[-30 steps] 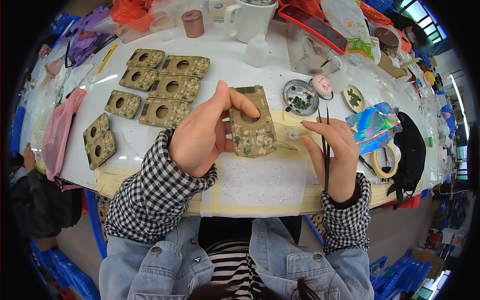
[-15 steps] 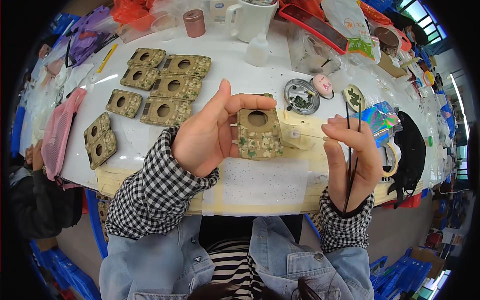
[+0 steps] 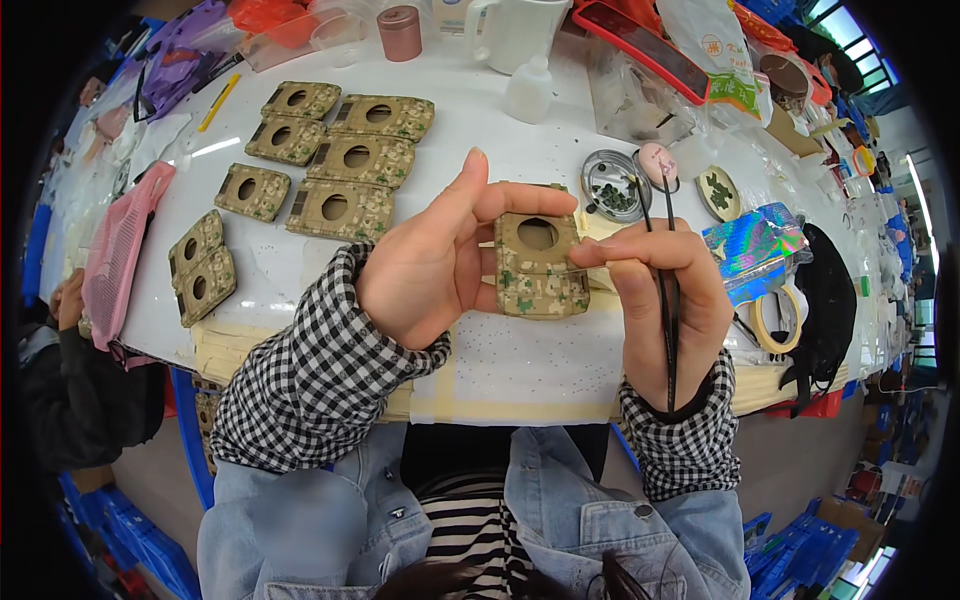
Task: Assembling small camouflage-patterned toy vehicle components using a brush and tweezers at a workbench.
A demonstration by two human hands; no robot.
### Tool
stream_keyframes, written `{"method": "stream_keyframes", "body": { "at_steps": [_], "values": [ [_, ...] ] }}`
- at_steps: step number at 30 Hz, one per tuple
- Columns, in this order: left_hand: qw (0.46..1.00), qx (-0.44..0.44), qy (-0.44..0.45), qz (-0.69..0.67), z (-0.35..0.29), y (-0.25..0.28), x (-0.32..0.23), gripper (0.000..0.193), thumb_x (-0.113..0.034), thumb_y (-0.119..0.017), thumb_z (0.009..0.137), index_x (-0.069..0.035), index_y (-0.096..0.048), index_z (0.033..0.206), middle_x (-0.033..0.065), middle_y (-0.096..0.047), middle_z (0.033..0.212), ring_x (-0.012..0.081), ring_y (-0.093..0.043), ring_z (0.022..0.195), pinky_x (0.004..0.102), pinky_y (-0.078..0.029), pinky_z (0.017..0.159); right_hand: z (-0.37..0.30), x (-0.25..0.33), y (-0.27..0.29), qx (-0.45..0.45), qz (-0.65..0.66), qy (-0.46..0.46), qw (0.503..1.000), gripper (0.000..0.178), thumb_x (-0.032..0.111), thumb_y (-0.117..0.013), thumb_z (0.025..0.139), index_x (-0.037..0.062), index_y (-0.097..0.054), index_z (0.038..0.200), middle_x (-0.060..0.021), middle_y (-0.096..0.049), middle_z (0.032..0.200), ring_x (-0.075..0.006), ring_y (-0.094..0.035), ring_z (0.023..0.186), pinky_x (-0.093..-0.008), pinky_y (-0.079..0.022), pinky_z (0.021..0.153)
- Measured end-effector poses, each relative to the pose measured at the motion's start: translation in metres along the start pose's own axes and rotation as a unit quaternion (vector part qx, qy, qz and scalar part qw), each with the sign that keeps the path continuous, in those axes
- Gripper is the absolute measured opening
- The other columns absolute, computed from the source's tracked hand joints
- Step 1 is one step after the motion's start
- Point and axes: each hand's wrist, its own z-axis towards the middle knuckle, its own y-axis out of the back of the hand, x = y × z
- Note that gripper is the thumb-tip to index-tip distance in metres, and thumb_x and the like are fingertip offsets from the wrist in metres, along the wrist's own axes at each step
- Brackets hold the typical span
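Observation:
My left hand (image 3: 418, 262) is wrapped round a camouflage-patterned model tank hull (image 3: 543, 295) with a round hole in its top. The thumb points up, and the index finger lies along the hull's far edge. My right hand (image 3: 680, 295) pinches a thin needle-like tool (image 3: 592, 265) between thumb and index finger. Its tip reaches the hull's right side, just below the hole; whether it touches is too small to tell. Black tweezers (image 3: 672, 380) are also tucked in my right hand, prongs pointing away from me. Beneath my hands lies a white sheet (image 3: 510, 370) with small dark specks.
More camouflage hulls (image 3: 345, 208) stand at left, beside a pink mesh basket (image 3: 125, 250). Beyond my right hand are a round dish of dark green bits (image 3: 612, 188), a small oval dish (image 3: 717, 193) and tape (image 3: 775, 322). A squeeze bottle (image 3: 527, 92) and white jug (image 3: 515, 35) stand at the back.
My right hand has moved left, bringing the needle-like tool from over the pale patch beside the hull to the hull's right side. My left hand still holds the hull.

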Motion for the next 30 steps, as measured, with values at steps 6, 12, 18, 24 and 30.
{"method": "stream_keyframes", "body": {
  "at_steps": [6,12,18,24,30],
  "values": [
    [1.0,-0.003,-0.007,0.001,0.001,0.001,0.002,0.07,-0.053,-0.013,0.1,0.001,-0.046,0.131,0.0127,-0.056,0.122,0.0205,-0.056,0.113,0.0369,-0.044,0.1,0.001,0.0,0.0,0.009,-0.024,0.011,1.0,0.009,0.0,-0.065,0.084,0.0021,-0.063,0.092,-0.0071,-0.063,0.078,-0.0178,-0.052,0.069,-0.0279,-0.042,0.065],
    [1.0,0.002,-0.006,-0.002,0.001,0.0,0.001,0.07,-0.053,-0.013,0.1,0.001,-0.046,0.131,0.0131,-0.056,0.122,0.0205,-0.055,0.114,0.0371,-0.044,0.1,0.001,-0.001,0.001,0.01,-0.027,0.011,1.0,0.009,-0.001,-0.065,0.084,0.0019,-0.062,0.092,-0.0068,-0.063,0.078,-0.0178,-0.053,0.068,-0.0278,-0.043,0.064],
    [1.0,0.002,-0.002,-0.005,0.001,0.001,0.002,0.07,-0.053,-0.013,0.1,0.001,-0.046,0.131,0.0132,-0.056,0.123,0.0208,-0.055,0.115,0.0373,-0.043,0.101,-0.001,-0.001,0.0,0.01,-0.011,-0.01,1.0,0.007,0.0,-0.063,0.086,0.0018,-0.061,0.092,-0.0075,-0.065,0.082,-0.0165,-0.053,0.07,-0.0275,-0.043,0.067],
    [1.0,0.008,-0.01,0.005,0.001,0.001,-0.001,0.062,-0.047,-0.017,0.102,0.0,-0.048,0.127,0.0146,-0.055,0.123,0.0204,-0.058,0.11,0.0367,-0.049,0.095,-0.004,0.007,0.01,-0.066,0.08,-0.069,0.992,0.009,0.004,-0.049,0.096,-0.0024,-0.054,0.1,-0.0114,-0.064,0.091,-0.0126,-0.058,0.085,-0.0247,-0.044,0.078],
    [0.997,-0.04,-0.032,0.06,0.002,0.008,0.004,0.029,-0.029,-0.032,0.103,-0.006,-0.048,0.093,0.0166,-0.06,0.112,0.0206,-0.063,0.103,0.0354,-0.053,0.088,-0.01,-0.013,0.027,-0.056,-0.254,0.026,0.965,0.008,-0.001,-0.065,0.084,0.0003,-0.062,0.091,-0.0133,-0.064,0.087,-0.022,-0.063,0.08,-0.0296,-0.047,0.074]
  ]
}}
